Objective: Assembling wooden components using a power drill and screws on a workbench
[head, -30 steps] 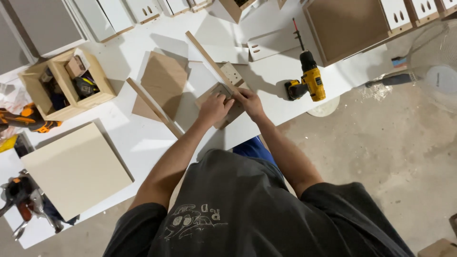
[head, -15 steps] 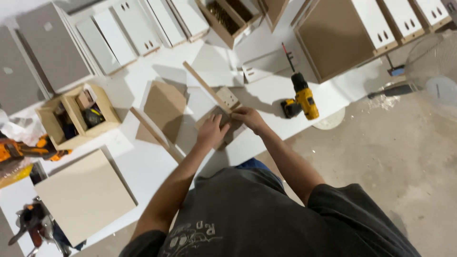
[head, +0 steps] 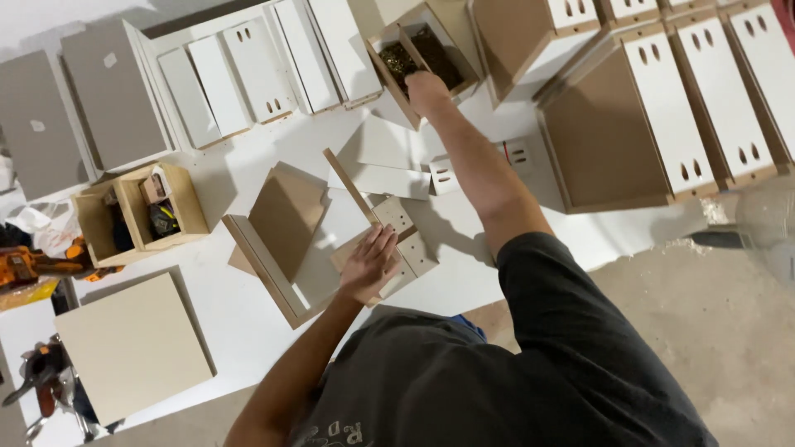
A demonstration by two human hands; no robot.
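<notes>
My left hand [head: 370, 263] lies flat, fingers spread, on a small wooden panel [head: 394, 248] of a partly built drawer frame [head: 286, 248] on the white worktable [head: 464, 281]. My right arm stretches far forward, and my right hand [head: 427, 89] reaches into a small open wooden box [head: 418, 58] filled with dark small parts, probably screws. Its fingers are inside the box and mostly hidden, so any grip cannot be made out.
White drawer fronts with paired oval holes [head: 248, 74] line the back. Brown-sided drawer boxes [head: 629, 132] stand at the right. A wooden box with tools [head: 141, 213] sits left, a beige square board [head: 132, 348] lower left, an orange tool [head: 33, 266] at the left edge.
My right hand left the panel and reached forward into the screw box. The view tilted up, and the yellow drill is no longer seen. My left hand stays on the panel.
</notes>
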